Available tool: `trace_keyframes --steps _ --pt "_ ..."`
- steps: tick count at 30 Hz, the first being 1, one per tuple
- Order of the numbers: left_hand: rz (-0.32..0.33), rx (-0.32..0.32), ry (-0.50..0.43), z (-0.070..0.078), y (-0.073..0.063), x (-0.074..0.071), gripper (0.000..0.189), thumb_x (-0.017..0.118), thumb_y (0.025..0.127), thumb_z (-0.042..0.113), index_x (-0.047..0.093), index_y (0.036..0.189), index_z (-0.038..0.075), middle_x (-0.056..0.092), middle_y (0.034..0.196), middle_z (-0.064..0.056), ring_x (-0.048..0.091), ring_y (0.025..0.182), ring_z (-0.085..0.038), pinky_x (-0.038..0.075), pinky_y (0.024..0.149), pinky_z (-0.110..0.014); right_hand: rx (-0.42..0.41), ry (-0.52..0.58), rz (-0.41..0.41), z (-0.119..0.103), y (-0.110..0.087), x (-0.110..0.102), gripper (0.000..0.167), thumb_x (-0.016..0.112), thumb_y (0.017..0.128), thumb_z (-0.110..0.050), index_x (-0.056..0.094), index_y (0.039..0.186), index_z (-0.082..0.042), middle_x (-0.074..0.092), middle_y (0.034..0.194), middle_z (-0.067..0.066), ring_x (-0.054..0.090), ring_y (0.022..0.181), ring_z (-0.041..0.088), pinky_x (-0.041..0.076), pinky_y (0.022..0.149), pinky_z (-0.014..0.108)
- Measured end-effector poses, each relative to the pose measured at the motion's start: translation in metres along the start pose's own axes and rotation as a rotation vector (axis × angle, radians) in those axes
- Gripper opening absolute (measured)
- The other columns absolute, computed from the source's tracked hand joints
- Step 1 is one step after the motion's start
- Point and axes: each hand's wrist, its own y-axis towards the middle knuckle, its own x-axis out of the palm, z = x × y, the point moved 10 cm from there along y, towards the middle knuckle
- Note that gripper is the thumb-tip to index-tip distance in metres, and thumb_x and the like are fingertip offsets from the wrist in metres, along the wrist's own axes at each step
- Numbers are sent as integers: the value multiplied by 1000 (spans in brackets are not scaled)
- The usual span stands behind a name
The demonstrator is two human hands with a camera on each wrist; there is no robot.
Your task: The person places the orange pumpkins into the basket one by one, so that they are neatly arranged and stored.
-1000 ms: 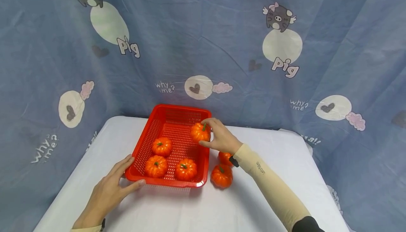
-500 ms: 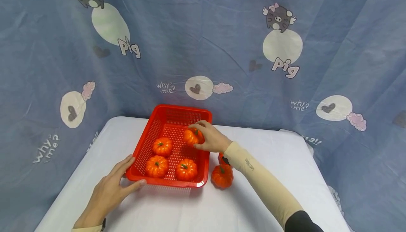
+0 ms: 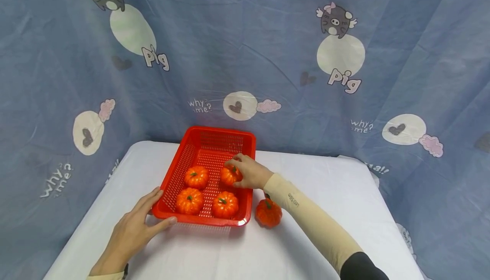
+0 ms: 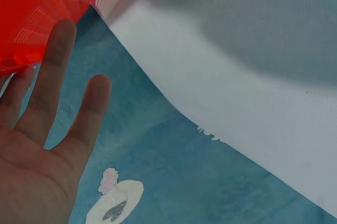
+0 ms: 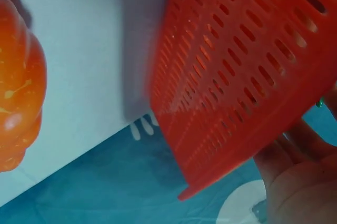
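Note:
A red slotted plastic basket [image 3: 195, 218] stands on the white table in the head view. My left hand [image 3: 130, 233] rests at its near-left corner, thumb and fingers extended; the left wrist view shows straight fingers against the basket wall. Over the basket's right side reaches my right hand [image 3: 250, 172], thumb and fingers curled round a small orange toy pumpkin [image 3: 229, 176] low inside the basket. Three more pumpkins lie in there: one at mid-left [image 3: 197, 177], one near-left [image 3: 189, 201], one near-right [image 3: 225, 205]. In the right wrist view the basket's wall partly hides that hand.
Just right of the basket, another pumpkin [image 3: 269, 212] sits on the white tablecloth [image 3: 321, 178]. Behind it one more is almost wholly hidden by the right wrist. A blue printed curtain [image 3: 245, 58] hangs along the table's back and sides.
My right hand has carried its pumpkin left from over the basket's right rim and lowered it inside. The left hand has stayed at the corner.

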Motion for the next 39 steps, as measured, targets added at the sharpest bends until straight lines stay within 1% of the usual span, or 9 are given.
trace_keyframes --steps 3,7,9,14,17,23,30,35,39 --pt "-15 -9 1 -1 0 1 106 67 77 78 41 156 13 42 158 -13 65 100 -29 50 87 -65 -1 -39 -14 -1 2 5 61 84 85 -29 58 139 -21 51 139 11 56 112 21 51 100 33" --pt "-22 -16 -1 -1 1 2 106 66 77 79 41 156 14 42 158 -13 65 100 -28 50 87 -65 -9 -107 -25 -2 5 10 61 85 84 -34 60 138 -22 55 134 9 60 104 20 52 97 35" --pt "-23 -17 -4 0 1 1 106 67 77 78 41 156 14 42 158 -12 64 99 -27 51 86 -65 -13 -148 -32 -3 7 12 61 85 83 -37 61 138 -23 58 131 7 60 105 20 50 100 37" --pt "-29 -28 -1 0 0 1 106 66 76 79 41 156 15 41 158 -12 63 96 -25 52 85 -62 7 -224 -73 -5 12 17 63 83 83 -43 60 139 -25 60 132 6 58 117 19 41 110 42" --pt "-36 -34 0 0 1 2 107 66 76 80 40 157 15 40 159 -12 63 98 -25 52 85 -62 22 -243 -102 -5 14 20 65 82 84 -44 59 141 -25 60 136 6 54 125 19 39 112 45" --pt "-58 -50 0 -3 1 4 108 63 76 82 38 158 16 37 161 -10 63 104 -28 47 90 -68 49 -271 -140 -2 15 26 67 81 85 -45 56 145 -29 57 140 4 52 130 17 36 114 44" --pt "-58 -48 -1 -3 1 4 108 64 76 82 38 158 16 38 160 -11 62 102 -28 48 89 -67 36 -294 -151 -2 14 28 69 79 86 -46 54 148 -29 55 144 3 50 133 18 36 114 44" --pt "-35 -30 -14 -3 -1 3 104 67 78 78 39 157 15 39 160 -10 63 100 -27 49 87 -66 23 -281 -155 -4 16 27 69 79 87 -46 54 148 -29 55 145 4 49 134 19 36 115 44" --pt "2 -2 -20 -2 -1 -1 101 70 78 74 42 156 15 41 159 -10 65 98 -25 51 85 -63 27 -240 -145 -3 16 26 67 80 86 -44 55 147 -28 55 145 5 51 132 21 37 114 43"
